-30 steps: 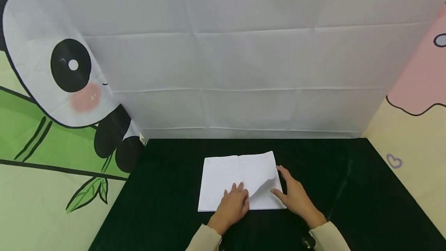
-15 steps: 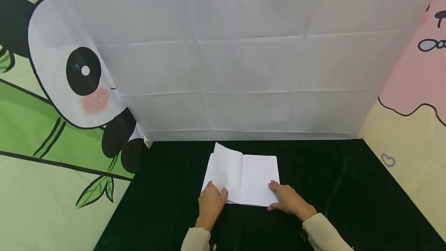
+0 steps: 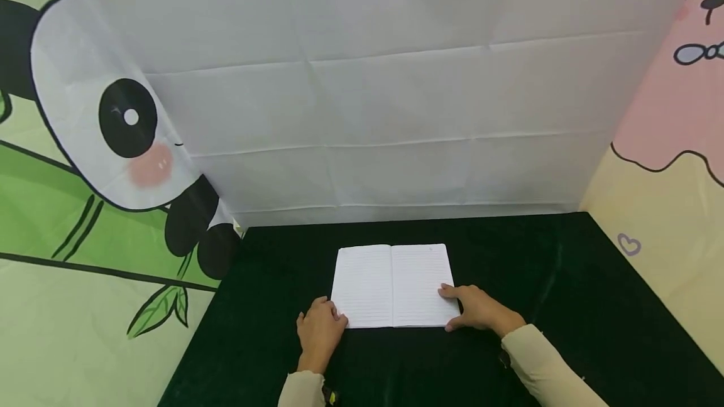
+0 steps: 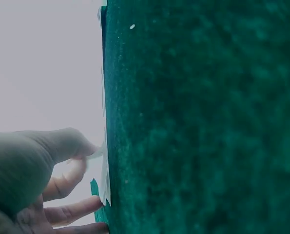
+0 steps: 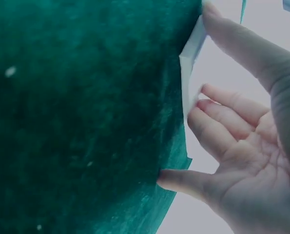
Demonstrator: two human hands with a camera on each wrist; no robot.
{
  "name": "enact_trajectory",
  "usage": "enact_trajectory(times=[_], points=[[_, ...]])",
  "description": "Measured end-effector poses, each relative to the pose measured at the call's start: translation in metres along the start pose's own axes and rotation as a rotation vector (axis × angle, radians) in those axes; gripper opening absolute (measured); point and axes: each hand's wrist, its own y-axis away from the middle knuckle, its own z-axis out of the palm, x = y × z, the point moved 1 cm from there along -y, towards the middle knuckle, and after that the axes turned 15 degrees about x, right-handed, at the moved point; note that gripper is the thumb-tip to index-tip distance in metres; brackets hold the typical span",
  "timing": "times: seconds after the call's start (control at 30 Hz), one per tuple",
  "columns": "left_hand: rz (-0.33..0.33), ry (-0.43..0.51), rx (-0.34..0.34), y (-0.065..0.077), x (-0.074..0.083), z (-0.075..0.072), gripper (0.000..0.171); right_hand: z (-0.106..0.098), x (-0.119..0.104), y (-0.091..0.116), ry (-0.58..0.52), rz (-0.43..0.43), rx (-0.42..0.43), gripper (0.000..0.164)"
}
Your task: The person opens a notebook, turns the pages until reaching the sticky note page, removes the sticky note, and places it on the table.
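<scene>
The notebook (image 3: 393, 287) lies open and flat on the dark green cloth (image 3: 509, 256), a hand at either side of it. At its lower left corner the left hand (image 3: 318, 336) has its thumb touching the paper, fingers loosely bent and close to the thumb; I can't tell whether they pinch a sheet. At its lower right edge the right hand (image 3: 481, 308) keeps a wide gap between thumb and forefinger, one fingertip resting on the page, the other fingers gently curved.

The paper is thin, white and ruled with faint lines, each half a neat rectangle meeting at a straight centre fold. A tiny mark (image 3: 434, 249) tops the right half, too small for me to read. The cloth looks velvety, with a soft sheen.

Behind the notebook hangs a creased white sheet (image 3: 396, 93). Well to its left is a painted panda (image 3: 85, 105); well to its right, a purple heart outline (image 3: 629, 244).
</scene>
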Motion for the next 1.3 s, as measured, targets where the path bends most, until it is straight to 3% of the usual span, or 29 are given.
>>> enact_trajectory(times=[0.1,0.17,0.23,0.3,0.43,0.57,0.7,0.87,1.07,1.2,1.3], points=[[0.013,0.023,0.0,-0.004,0.002,0.003,0.025,-0.001,0.007,0.0,-0.042,-0.045,-0.004,0.063],[0.051,0.05,-0.009,-0.006,0.004,0.005,0.024,-0.003,0.012,0.0,-0.091,-0.072,0.004,0.043],[0.141,0.059,-0.06,-0.005,0.007,0.007,0.027,-0.004,0.015,-0.001,-0.143,-0.1,0.023,0.02],[0.257,0.07,-0.141,0.0,0.011,0.009,0.03,-0.003,0.018,-0.002,-0.186,-0.124,0.038,0.009],[0.466,0.161,-0.356,0.014,0.028,0.019,0.025,0.001,0.021,-0.002,-0.198,-0.141,0.048,0.012],[0.501,0.257,-0.471,0.026,0.049,0.031,0.01,0.004,0.022,0.002,-0.188,-0.107,0.049,0.014],[0.498,0.248,-0.48,0.025,0.067,0.038,0.023,0.002,0.02,0.002,-0.192,-0.087,0.08,0.016],[0.543,0.194,-0.433,0.013,0.08,0.038,0.032,0.0,0.018,-0.003,-0.215,-0.101,0.129,0.018],[0.561,0.195,-0.461,0.008,0.079,0.037,0.024,0.004,0.017,-0.001,-0.222,-0.102,0.174,0.014],[0.589,0.191,-0.475,0.01,0.078,0.038,0.016,0.007,0.016,0.002,-0.202,-0.066,0.197,0.016],[0.629,0.178,-0.449,0.011,0.077,0.039,0.013,0.009,0.014,0.005,-0.218,-0.007,0.216,0.024]])
